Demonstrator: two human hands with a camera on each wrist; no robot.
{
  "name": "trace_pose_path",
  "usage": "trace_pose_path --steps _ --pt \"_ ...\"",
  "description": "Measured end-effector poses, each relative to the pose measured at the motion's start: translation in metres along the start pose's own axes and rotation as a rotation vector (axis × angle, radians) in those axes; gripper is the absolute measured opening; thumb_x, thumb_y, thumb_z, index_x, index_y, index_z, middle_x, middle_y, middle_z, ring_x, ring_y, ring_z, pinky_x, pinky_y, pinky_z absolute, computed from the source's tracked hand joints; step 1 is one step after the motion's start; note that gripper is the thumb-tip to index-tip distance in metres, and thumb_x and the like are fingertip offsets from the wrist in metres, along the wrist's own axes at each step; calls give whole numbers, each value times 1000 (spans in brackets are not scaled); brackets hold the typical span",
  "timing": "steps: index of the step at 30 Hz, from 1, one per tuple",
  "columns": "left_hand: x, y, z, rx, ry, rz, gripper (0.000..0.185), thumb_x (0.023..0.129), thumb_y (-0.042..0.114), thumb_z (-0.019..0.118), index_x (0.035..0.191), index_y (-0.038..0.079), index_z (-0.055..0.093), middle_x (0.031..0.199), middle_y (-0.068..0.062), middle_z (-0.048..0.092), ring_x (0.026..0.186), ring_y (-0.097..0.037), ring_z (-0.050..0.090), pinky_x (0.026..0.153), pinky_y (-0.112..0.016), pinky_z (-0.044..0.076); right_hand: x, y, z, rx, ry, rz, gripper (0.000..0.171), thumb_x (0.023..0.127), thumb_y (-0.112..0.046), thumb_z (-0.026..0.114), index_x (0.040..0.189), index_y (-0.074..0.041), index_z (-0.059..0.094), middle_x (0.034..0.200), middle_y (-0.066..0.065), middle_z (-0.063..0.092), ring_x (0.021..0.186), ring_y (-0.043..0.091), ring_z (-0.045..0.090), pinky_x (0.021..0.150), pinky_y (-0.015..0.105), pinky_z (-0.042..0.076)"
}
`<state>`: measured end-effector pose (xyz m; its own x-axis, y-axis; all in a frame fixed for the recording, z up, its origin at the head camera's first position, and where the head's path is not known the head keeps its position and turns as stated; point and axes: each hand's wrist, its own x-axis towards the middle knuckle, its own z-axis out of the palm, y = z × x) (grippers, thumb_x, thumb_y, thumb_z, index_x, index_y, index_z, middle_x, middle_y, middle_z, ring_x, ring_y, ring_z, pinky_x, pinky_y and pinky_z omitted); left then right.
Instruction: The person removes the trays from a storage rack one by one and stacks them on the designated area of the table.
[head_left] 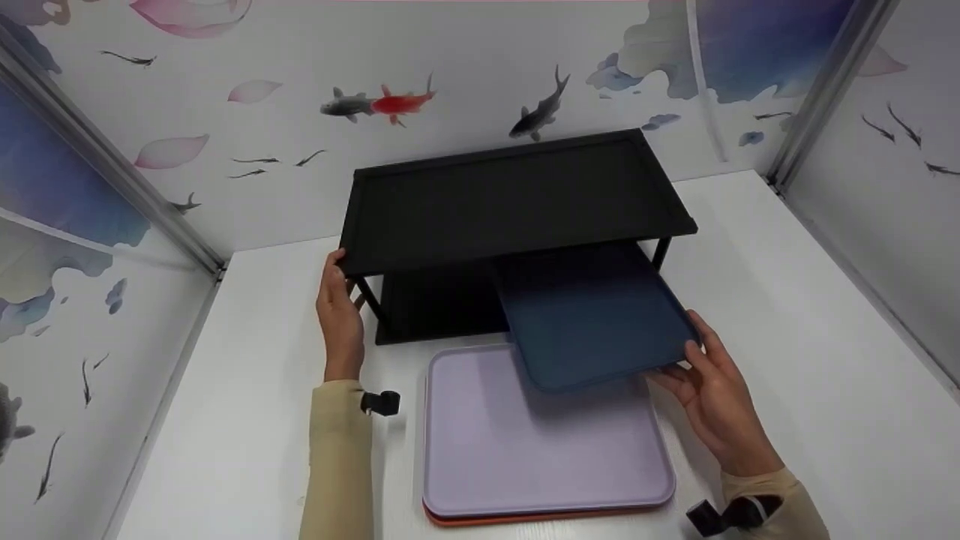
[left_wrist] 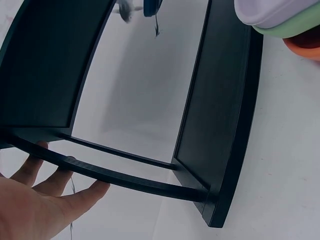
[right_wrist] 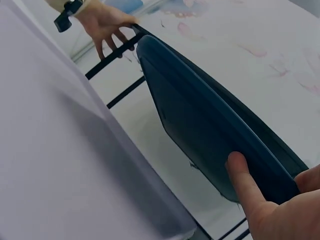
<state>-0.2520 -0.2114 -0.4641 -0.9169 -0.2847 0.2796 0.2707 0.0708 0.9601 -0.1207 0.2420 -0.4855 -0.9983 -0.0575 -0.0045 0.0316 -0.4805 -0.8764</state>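
A black two-tier rack (head_left: pixel 517 195) stands on the table. At its left front corner my left hand (head_left: pixel 340 322) grips the upper shelf, thumb on the top edge; in the left wrist view several fingers (left_wrist: pixel 87 196) of that hand lie against the side post. My right hand (head_left: pixel 716 397) pinches a dark blue tray (head_left: pixel 592 322) by its right front corner, with the thumb above and fingers beneath. The tray's rear part reaches in under the upper shelf and is hidden there. Its front part overhangs a lilac tray (head_left: pixel 540 457).
Below the lilac tray, a green tray (left_wrist: pixel 295 22) and an orange tray (left_wrist: pixel 305 47) make up a stack in front of the rack. The rack's lower shelf (head_left: pixel 442 307) shows left of the blue tray. Printed wall panels (head_left: pixel 465 45) enclose the white table (head_left: pixel 810 330).
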Motion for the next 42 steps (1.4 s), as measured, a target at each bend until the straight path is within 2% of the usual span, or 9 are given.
trace_pose_path --steps 3,14,19,23,32,42 --pt "0 -1 0 4 2 3 48 112 45 33 153 23 46 162 0 39 150 -31 34 116 -58 35 -2 2 -8 19 0 -8 65 113 -28 37 165 -16 0 151 1 31 122 12 62 99 28 54" --pt "0 -2 -1 15 4 13 48 112 46 32 152 24 46 160 1 41 147 -32 38 116 -57 36 -1 8 -20 29 45 -15 65 111 -29 40 164 -13 5 143 -3 44 118 12 65 94 27 55" --pt "0 -1 -1 11 -2 16 48 112 45 32 152 23 46 160 1 41 148 -32 38 116 -57 35 -2 10 -22 53 59 -32 54 111 -29 41 159 -16 18 135 -3 54 109 14 68 91 25 56" --pt "0 -1 0 6 2 12 48 112 45 32 152 23 46 161 1 40 148 -30 37 116 -57 35 -2 12 -22 55 61 -34 46 111 -28 41 154 -18 25 130 -2 56 105 14 68 90 24 56" --pt "0 -1 1 8 17 -2 47 112 43 32 152 22 46 162 2 39 149 -21 35 116 -56 36 -2 15 -25 58 39 -43 51 112 -28 39 157 -13 22 128 -2 59 107 14 67 91 25 56" --pt "0 0 1 0 20 10 47 113 40 32 152 19 46 162 0 39 149 -23 36 116 -56 36 -3 14 -27 26 48 -42 39 111 -31 40 149 -26 44 129 -2 62 105 13 67 88 23 56"
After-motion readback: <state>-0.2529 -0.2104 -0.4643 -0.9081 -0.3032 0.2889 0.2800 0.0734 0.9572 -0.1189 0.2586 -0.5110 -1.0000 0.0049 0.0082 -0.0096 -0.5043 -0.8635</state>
